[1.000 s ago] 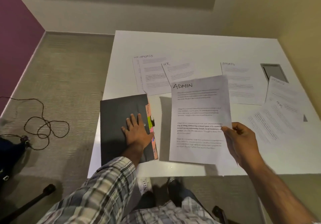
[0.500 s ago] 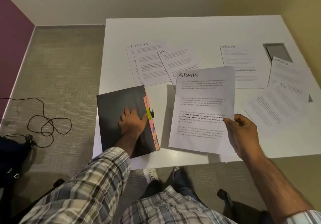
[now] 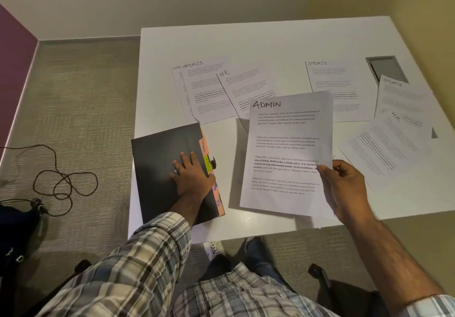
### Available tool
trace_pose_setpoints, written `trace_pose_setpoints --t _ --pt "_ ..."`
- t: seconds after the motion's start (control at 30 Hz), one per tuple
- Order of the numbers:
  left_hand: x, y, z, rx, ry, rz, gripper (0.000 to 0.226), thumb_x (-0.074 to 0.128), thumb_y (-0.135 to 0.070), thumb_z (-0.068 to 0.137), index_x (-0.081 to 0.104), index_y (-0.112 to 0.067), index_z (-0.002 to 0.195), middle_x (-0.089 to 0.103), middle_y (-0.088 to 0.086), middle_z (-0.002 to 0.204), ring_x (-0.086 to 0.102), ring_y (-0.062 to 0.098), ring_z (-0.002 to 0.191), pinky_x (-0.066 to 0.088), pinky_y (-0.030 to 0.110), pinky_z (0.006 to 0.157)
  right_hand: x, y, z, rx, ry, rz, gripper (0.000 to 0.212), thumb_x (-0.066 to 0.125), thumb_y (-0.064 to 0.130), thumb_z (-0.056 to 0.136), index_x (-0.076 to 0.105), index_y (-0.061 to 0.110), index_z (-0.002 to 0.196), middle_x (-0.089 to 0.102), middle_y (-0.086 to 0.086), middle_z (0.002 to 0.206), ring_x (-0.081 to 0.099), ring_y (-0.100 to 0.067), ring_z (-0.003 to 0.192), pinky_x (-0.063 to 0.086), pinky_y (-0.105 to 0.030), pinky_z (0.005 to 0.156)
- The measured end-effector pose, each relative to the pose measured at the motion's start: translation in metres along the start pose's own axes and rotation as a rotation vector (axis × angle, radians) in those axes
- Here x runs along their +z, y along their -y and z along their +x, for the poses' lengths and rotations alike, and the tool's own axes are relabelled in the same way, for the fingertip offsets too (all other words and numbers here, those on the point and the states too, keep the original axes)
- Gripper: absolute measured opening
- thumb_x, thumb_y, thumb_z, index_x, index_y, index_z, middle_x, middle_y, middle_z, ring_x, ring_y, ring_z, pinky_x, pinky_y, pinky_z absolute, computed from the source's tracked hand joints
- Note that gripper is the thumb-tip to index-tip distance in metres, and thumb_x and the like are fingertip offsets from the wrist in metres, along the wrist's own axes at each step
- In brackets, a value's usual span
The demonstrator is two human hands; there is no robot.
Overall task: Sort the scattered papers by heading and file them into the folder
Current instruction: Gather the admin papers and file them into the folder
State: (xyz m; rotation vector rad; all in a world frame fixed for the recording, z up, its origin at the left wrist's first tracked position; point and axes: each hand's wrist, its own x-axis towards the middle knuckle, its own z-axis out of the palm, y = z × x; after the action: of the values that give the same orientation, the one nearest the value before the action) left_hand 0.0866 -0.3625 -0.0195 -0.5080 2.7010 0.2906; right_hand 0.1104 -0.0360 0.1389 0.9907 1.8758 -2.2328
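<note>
I see the left hand (image 3: 192, 176) resting flat, fingers straight, on the closed black tabbed folder (image 3: 160, 169). Right hand (image 3: 344, 186) pinches the white "ADMIN" sheet (image 3: 288, 149) above the white counter (image 3: 246, 41).

Got the folder (image 3: 157, 169) at the near-left edge of the tabletop (image 3: 258, 43), left grip (image 3: 194, 176) flat on top of it. Just right of that, ADMIN sheet (image 3: 285, 149) pinched at its right edge by the right grip (image 3: 344, 188). Behind the folder, three overlapping sheets (image 3: 211, 90). Behind the ADMIN sheet, a SPORTS sheet (image 3: 337, 80). Far right, two more sheets (image 3: 384, 144), overlapping. Cable (image 3: 61, 181) on the floor (image 3: 81, 95), left of everything.
</note>
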Motion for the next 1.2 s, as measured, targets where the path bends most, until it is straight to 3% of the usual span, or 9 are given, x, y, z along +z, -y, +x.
trace_pose_setpoints --t 0.13,0.23,0.3,0.4,0.57,0.73,0.9,1.03,1.2 --pt "-0.005 -0.011 0.005 0.072 -0.084 0.088 0.076 0.073 -0.044 0.080 0.043 -0.004 0.137 0.052 0.019 0.135 0.057 0.043 0.116 0.054 0.050 0.084 -0.001 -0.001 0.001 0.007 -0.003 0.005 0.016 0.063 -0.007 0.093 0.064 0.006 0.084 0.073 -0.023 0.107 0.073 -0.033 0.105 0.059 -0.039 0.095" --pt "-0.010 -0.019 0.009 0.034 -0.066 0.122 0.061 0.071 -0.042 0.080 0.050 -0.007 0.126 0.058 0.015 0.121 0.063 0.035 0.100 0.056 0.042 0.072 0.001 -0.002 0.002 0.010 0.001 0.013 0.018 0.064 -0.007 0.093 0.065 0.008 0.083 0.073 -0.026 0.111 0.073 -0.034 0.107 0.058 -0.039 0.097" --pt "-0.010 -0.024 0.011 0.013 -0.064 0.184 0.061 0.071 -0.036 0.082 0.052 -0.007 0.131 0.059 0.016 0.131 0.064 0.038 0.107 0.057 0.043 0.079 0.002 -0.004 0.003 0.017 0.006 0.028 0.019 0.064 -0.008 0.093 0.064 0.008 0.082 0.072 -0.028 0.113 0.073 -0.035 0.108 0.058 -0.039 0.096" --pt "-0.003 -0.033 0.012 0.061 0.049 0.251 0.078 0.061 -0.027 0.095 0.020 -0.005 0.158 0.026 0.026 0.161 0.040 0.051 0.139 0.042 0.052 0.109 0.004 -0.006 0.004 0.033 0.003 0.014 0.017 0.064 -0.007 0.093 0.064 0.006 0.083 0.072 -0.029 0.111 0.072 -0.037 0.107 0.059 -0.041 0.094" --pt "0.001 -0.044 0.014 0.002 0.019 0.232 0.087 0.067 -0.023 0.089 0.015 -0.012 0.159 0.026 0.026 0.157 0.042 0.051 0.133 0.053 0.049 0.095 0.007 -0.007 0.004 0.035 -0.002 -0.014 0.012 0.063 -0.007 0.094 0.064 0.002 0.087 0.074 -0.026 0.107 0.073 -0.037 0.106 0.059 -0.042 0.093" --pt "-0.017 -0.039 0.033 -0.103 -0.019 0.093 0.052 0.072 -0.028 0.084 0.050 -0.007 0.125 0.058 0.012 0.119 0.061 0.025 0.100 0.053 0.031 0.077 0.005 -0.006 0.008 0.029 -0.005 -0.007 0.013 0.063 -0.006 0.094 0.061 0.002 0.085 0.068 -0.034 0.116 0.071 -0.039 0.108 0.058 -0.045 0.097" --pt "-0.032 -0.019 0.042 -0.212 0.009 -0.262 0.035 0.065 -0.015 0.091 0.056 0.000 0.121 0.057 0.020 0.124 0.063 0.036 0.110 0.055 0.041 0.089 0.010 -0.008 0.010 0.026 -0.019 -0.032 0.013 0.062 -0.004 0.095 0.062 0.003 0.085 0.071 -0.028 0.108 0.071 -0.038 0.104 0.060 -0.040 0.090" --pt "-0.050 0.001 0.033 -0.155 -0.004 -0.497 0.026 0.066 -0.007 0.089 0.062 -0.001 0.114 0.066 0.016 0.116 0.067 0.028 0.094 0.058 0.034 0.068 0.024 -0.016 0.017 -0.008 -0.007 -0.090 0.011 0.065 0.000 0.095 0.066 0.006 0.086 0.073 -0.027 0.104 0.073 -0.038 0.097 0.061 -0.042 0.091" --pt "-0.078 0.018 0.015 -0.090 -0.038 -0.568 0.020 0.067 -0.008 0.087 0.067 -0.006 0.107 0.071 0.010 0.104 0.065 0.018 0.083 0.046 0.019 0.056 0.066 -0.022 0.018 -0.141 -0.021 -0.347 0.006 0.067 0.012 0.094 0.071 0.010 0.090 0.075 -0.009 0.086 0.070 -0.017 0.072 0.055 -0.022 0.058"
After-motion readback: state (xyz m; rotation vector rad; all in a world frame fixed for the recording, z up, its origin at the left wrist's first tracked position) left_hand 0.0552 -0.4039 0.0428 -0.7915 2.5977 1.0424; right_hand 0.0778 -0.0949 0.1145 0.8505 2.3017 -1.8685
